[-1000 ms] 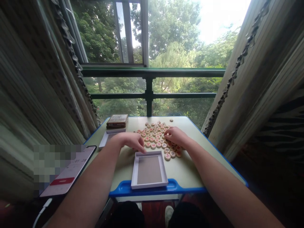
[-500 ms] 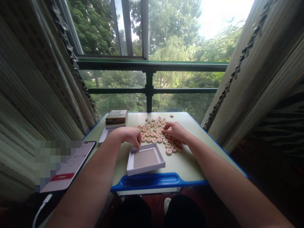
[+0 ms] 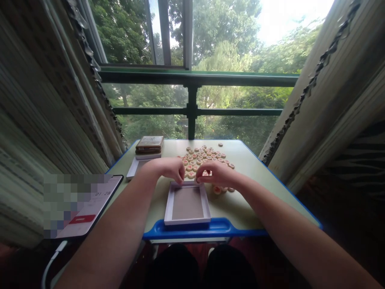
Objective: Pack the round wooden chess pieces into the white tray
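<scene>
A shallow white cardboard box (image 3: 168, 204) with a bare grey-brown bottom lies open side up near the table's front edge. My left hand (image 3: 174, 169) is closed at its far rim, the fingertips pinching the wall near the left corner. My right hand (image 3: 217, 172) is curled in a pinch just above the far right part of the rim. Between its fingertips is a small round Chinese chess piece, mostly hidden. Behind and beside my hands spreads a loose pile of wooden Chinese chess pieces (image 3: 191, 175) with red and dark characters. My right hand covers several of them.
At the table's (image 3: 252, 208) far left, brown flat boxes (image 3: 149, 144) are stacked by another shallow white tray (image 3: 131, 171). A phone (image 3: 90, 212) with a white cable (image 3: 51, 263) is at the left. A single piece (image 3: 220, 144) lies apart at the back. A blue trough (image 3: 159, 229) runs along the front.
My right hand has moved left and nearer, from the pile to the box's far rim. The white box has turned to sit square with the front edge, with my left hand still at its rim.
</scene>
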The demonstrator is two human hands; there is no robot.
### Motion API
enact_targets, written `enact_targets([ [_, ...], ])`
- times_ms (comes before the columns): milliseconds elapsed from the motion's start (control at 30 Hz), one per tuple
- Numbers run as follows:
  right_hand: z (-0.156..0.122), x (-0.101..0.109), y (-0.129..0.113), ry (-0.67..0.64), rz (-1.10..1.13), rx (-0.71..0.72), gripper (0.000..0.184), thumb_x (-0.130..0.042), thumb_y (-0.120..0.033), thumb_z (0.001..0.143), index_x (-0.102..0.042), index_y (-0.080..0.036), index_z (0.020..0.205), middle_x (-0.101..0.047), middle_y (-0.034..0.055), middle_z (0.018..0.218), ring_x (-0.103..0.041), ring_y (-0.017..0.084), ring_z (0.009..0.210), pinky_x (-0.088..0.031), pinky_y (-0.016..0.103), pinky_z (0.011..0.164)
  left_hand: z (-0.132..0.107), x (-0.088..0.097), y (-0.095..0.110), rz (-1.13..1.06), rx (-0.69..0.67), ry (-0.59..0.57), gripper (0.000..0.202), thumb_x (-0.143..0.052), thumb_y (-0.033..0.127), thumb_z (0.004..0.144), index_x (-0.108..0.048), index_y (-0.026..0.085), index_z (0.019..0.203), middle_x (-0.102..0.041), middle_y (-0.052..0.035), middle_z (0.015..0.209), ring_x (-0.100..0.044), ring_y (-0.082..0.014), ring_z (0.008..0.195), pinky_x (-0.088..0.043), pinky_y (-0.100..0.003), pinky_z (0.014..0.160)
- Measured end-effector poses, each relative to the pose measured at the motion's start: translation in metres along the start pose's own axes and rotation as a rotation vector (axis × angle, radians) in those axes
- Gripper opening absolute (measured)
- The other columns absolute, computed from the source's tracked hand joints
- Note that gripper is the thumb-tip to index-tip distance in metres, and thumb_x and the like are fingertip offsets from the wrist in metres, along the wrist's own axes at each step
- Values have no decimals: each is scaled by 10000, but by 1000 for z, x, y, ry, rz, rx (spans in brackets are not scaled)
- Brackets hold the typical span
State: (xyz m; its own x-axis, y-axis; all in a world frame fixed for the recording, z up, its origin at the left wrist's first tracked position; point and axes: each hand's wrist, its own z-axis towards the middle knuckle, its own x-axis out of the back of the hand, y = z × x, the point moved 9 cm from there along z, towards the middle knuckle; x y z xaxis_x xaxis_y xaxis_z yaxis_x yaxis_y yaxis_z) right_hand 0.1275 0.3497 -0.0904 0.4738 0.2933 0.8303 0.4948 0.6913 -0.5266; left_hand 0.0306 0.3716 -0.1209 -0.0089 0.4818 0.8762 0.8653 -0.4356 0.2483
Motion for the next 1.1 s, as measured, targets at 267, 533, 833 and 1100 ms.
enact_targets([
  [267,0,-11,-13,1,-202,128,82,-636,-217,765,-701,-180,798,-631,37,788,-540,153,789,-415,261,722,0,-4,1,-35,-47,-36,275,-657,313,620,-729,148,828,-660,-3,704,-520,-117,636,-353,-192,551],
  [533,-1,-10,-11,-25,-279,91,74,-633,-197,755,-692,-174,792,-637,33,765,-541,146,766,-404,242,691,0,-1,-4,-49,-41,-15,280,-643,304,617,-723,141,830,-667,-6,726,-524,-124,639,-359,-198,550],
  [833,-5,-18,-4,-104,-295,10,158,-598,-285,776,-696,-166,742,-630,38,692,-529,140,691,-377,240,629,0,-5,-19,-92,21,-55,310,-647,336,605,-712,151,845,-650,-9,703,-521,-123,636,-343,-186,520],
  [1100,-12,-18,-28,-117,-284,103,154,-632,-252,692,-696,-193,820,-594,32,760,-513,155,733,-388,253,642,0,-3,-15,-96,7,-37,292,-649,335,608,-722,148,821,-648,-4,674,-507,-120,610,-338,-194,520],
])
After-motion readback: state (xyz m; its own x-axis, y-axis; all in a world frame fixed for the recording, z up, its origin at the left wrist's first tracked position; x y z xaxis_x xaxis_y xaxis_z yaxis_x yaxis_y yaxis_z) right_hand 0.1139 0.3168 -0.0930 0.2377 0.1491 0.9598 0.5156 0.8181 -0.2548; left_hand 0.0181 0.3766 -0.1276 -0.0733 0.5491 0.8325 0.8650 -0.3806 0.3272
